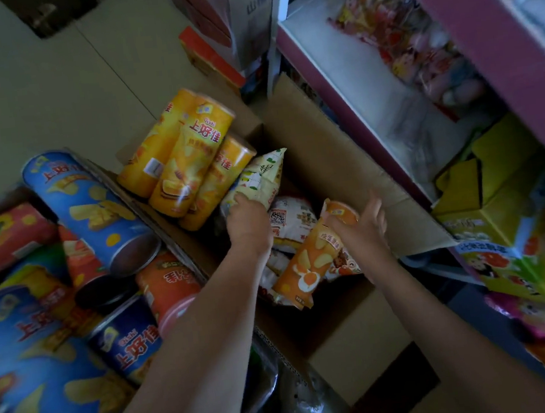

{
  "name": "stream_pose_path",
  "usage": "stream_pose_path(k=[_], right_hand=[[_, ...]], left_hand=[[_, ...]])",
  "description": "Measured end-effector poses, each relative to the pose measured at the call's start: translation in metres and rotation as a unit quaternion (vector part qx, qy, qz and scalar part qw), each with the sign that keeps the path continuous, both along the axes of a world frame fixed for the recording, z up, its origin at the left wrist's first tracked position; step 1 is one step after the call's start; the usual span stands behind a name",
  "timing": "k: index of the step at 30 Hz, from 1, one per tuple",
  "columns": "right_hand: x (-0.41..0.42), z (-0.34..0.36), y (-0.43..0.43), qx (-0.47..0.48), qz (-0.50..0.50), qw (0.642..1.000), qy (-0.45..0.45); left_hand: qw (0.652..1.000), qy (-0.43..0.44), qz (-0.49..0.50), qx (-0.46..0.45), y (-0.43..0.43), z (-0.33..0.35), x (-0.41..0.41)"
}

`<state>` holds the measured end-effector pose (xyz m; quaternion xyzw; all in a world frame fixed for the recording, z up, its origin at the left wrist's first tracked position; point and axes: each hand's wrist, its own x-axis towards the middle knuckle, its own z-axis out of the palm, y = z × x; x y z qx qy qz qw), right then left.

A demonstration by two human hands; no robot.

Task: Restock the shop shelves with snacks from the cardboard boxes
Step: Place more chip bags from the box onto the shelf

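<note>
Head view: we have both arms in the open brown cardboard box (345,171). Our left hand (247,224) grips the lower edge of a pale yellow-and-white snack bag (259,175) at the box's far left. Our right hand (364,227), apart from it on the right, holds the top of an orange snack bag (307,263), tilted above other packets inside. Shrink-wrapped yellow tubes (188,158) lean on the box's left rim. A white shelf with purple edging (343,64) stands to the right.

Open cardboard box (345,171) centre, snack bags (291,221) inside; cans (90,212) piled left; shelf (343,64) right.
</note>
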<state>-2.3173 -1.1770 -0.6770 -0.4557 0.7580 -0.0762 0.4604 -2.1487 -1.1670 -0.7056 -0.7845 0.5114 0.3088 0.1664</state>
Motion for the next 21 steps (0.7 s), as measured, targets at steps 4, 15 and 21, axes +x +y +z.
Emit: stream_pose_path(k=[4, 15, 21], right_hand=[[0.01, 0.024, -0.001, 0.01, 0.035, 0.999, -0.033], [0.025, 0.013, 0.032, 0.043, 0.009, 0.993, -0.112], [0.02, 0.054, 0.037, 0.016, -0.066, 0.984, -0.165]], left_hand=[[0.999, 0.038, -0.012, 0.002, 0.01, 0.037, -0.001], [0.996, 0.062, -0.043, -0.053, 0.043, 0.071, -0.012], [0.989, 0.098, -0.043, -0.104, 0.047, 0.13, -0.023]])
